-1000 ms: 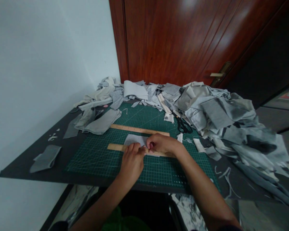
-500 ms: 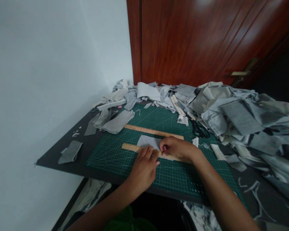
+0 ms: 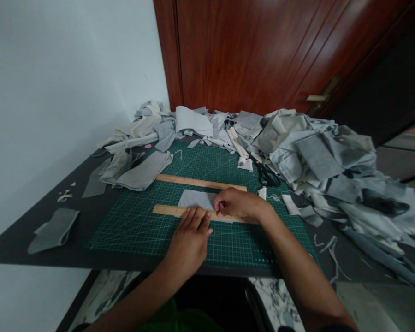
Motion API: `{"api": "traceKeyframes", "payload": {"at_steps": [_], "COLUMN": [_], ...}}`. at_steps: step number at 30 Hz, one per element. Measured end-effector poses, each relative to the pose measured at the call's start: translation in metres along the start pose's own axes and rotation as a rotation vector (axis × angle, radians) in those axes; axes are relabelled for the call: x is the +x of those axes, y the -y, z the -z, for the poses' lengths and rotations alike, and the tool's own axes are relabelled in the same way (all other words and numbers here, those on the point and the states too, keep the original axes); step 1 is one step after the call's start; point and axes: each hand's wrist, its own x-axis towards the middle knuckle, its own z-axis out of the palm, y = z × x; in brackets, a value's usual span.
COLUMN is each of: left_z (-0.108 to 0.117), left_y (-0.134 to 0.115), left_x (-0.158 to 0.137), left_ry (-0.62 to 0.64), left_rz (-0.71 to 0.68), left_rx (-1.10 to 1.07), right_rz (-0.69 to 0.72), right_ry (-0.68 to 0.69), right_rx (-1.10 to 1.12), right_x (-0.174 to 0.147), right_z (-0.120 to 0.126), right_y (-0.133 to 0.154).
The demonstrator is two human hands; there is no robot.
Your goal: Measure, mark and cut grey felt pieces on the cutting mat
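Observation:
My left hand (image 3: 188,240) lies with its fingers stretched out across a wooden ruler (image 3: 164,210), pressing on it near the middle. Under that ruler is a small piece of light grey fabric (image 3: 197,198), showing beyond the ruler and in a thin strip on the near side. My right hand (image 3: 238,203) is closed, thumb and fingers pinched together at the ruler's far edge, over the fabric's right part. Whatever the pinch holds is too small or hidden to make out. A second wooden ruler (image 3: 200,183) lies just beyond the fabric, touched by neither hand.
A green cutting mat (image 3: 124,226) covers the middle of the dark table (image 3: 10,244). Black-handled scissors (image 3: 268,176) lie to the right. Heaped fabric scraps (image 3: 318,152) line the back and right side. A folded grey piece (image 3: 55,229) sits at left, by a white wall.
The camera view has turned, so everything sits further left in the picture. Both hands keep nearly the same place on the ruler, the left pressing and the right pinched.

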Motion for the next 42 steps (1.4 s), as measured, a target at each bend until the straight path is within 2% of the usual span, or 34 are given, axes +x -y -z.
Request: {"api": "traceKeyframes", "payload": {"at_steps": [42], "left_z": [-0.0028], "left_y": [-0.0007], "left_x": [-0.0015], "left_ry": [-0.013], "left_rz": [0.012], "left_rx": [0.054], "right_rz": [-0.003], "right_ry": [0.014], "right_rx": [0.051], "right_x": [0.0008], "right_z": [-0.001], "right_y": [-0.0042]}}
